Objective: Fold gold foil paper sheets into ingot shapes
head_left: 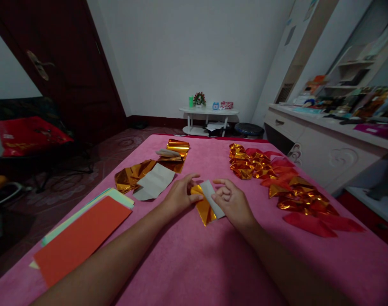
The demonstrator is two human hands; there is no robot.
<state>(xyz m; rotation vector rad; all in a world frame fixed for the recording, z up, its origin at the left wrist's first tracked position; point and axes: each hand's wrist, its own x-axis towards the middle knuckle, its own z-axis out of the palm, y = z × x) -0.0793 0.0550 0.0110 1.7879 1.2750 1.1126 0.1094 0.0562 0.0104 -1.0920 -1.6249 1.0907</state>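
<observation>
A sheet of gold foil paper, partly folded with its pale grey back showing along a strip, lies on the pink cloth in front of me. My left hand grips its left edge, thumb on top and fingers curled around behind. On the right side, my right hand pinches the grey strip with the thumb, its other fingers curled. Just beyond my left hand is a loose grey-backed sheet, beside crumpled gold foil and a shiny gold roll.
Orange paper tops a stack of coloured sheets at the left. Folded gold foil pieces and red paper pieces line the right side of the pink cloth. A white side table stands by the wall; drawers are at right.
</observation>
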